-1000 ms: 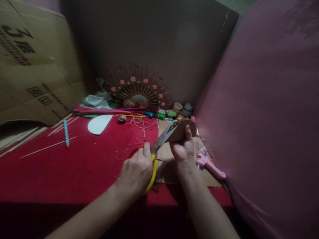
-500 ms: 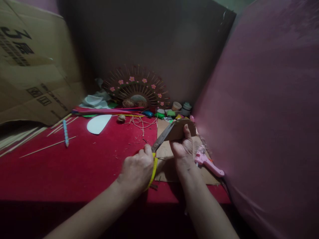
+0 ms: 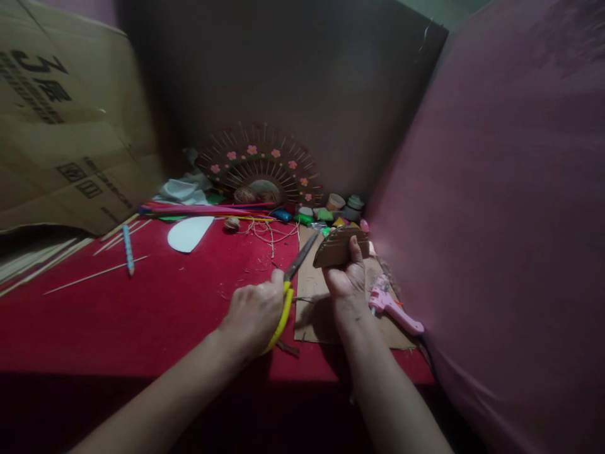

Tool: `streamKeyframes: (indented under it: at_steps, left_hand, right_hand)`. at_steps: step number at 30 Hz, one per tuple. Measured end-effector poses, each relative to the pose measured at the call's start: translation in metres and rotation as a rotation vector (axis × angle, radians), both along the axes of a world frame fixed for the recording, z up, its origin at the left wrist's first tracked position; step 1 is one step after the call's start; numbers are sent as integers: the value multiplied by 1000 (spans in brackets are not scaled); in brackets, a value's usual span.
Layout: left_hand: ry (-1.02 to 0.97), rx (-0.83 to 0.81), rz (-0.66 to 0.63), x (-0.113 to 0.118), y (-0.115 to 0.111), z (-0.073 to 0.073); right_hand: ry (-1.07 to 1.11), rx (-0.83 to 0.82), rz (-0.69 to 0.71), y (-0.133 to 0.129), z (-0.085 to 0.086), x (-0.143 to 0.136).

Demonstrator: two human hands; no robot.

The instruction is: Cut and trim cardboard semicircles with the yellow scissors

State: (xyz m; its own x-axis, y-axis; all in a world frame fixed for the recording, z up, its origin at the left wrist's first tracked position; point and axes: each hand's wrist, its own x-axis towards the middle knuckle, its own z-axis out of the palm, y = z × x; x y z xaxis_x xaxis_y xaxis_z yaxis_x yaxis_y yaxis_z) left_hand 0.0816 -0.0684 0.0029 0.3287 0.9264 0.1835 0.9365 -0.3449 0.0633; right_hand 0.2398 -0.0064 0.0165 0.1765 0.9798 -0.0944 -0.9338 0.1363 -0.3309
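Note:
My left hand point(image 3: 255, 309) is closed around the yellow handles of a pair of scissors point(image 3: 300, 257). The blades look closed and point up and to the right, a little apart from the cardboard. Between the thumb and fingers of my right hand point(image 3: 348, 277) is a brown half-round piece of cardboard point(image 3: 338, 247), its curved edge upward. My right thumb lies on its face; the other fingers are hidden behind it. Underneath, a flat cardboard sheet point(image 3: 309, 321) lies on the red cloth point(image 3: 189, 334).
A pink glue gun point(image 3: 394, 310) lies right of my right hand. Farther left are a white paper cutout point(image 3: 189, 234), a blue pencil point(image 3: 128, 249) and thin sticks point(image 3: 94, 275). A flower-decorated fan point(image 3: 265, 167), twine point(image 3: 271, 230) and small pots point(image 3: 353, 207) stand at the back.
The scissors have come away from the cardboard piece, down and to the left with my left hand. My right hand has tilted the piece so more of its curved edge shows.

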Motion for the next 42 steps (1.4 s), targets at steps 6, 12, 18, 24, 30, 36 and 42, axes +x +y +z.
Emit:
streamKeyframes:
  at_steps: [6,12,18,24,30,36,42]
  left_hand:
    - [-193,36,163,-18,10,-2]
    - [-322,-18,60,-11,-1,-10]
    - [-289,48,5,6,-13,-17]
    - [-185,-16,42,14,-15,-6]
    - [-182,-32,29,15,-16,-7]
    - [-199,-30,11,16,-16,-11]
    - [-156,-62,0,16,-17,-2]
  right_hand:
    - [45,46,117,-4,1,-1]
    - [34,31,129,-3,0,0]
    - [52,22,130,-4,1,1]
    - [72,33,139,-5,2,1]
    - [69,54,126,-5,1,2]
    - [-10,118,103,-4,-2,4]
    - [1,134,115,-3,-3,5]
